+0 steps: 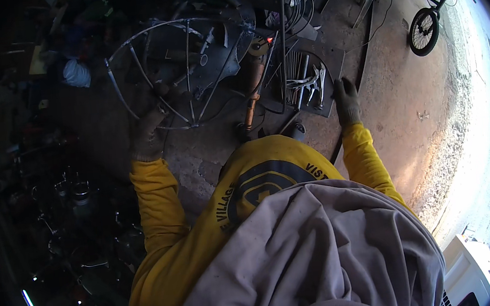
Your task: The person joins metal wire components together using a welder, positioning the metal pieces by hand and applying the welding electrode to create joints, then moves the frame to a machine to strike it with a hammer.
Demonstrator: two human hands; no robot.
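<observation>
On a brown floor (393,100) at the edge of bright daylight, a person in a yellow shirt (283,147) bends over a frame (188,76) of thin metal rods, curved like an open cage. Standing to the person's left, ahead of the body, the frame is gripped low on its near left side by the gloved left hand (149,128), whose fingers are closed on the metal in shadow. Out to the right, the gloved right hand (347,103) is raised just beside a dark plate (335,64), its thumb and fingers slightly apart.

Between the two hands, an orange grinder (254,82) lies with its disc (258,47) pointing away from the person, near the frame; whether they touch cannot be told. A small orange-red spot shows beside the disc. Farther right, silvery pliers (313,83) lie over dark slats (292,69), closer to the right hand than the grinder is. A black bike (435,7) stands well apart at upper right, and a grey cloth (313,252) drapes across the foreground. Dim clutter fills the left side, too dark to make out.
</observation>
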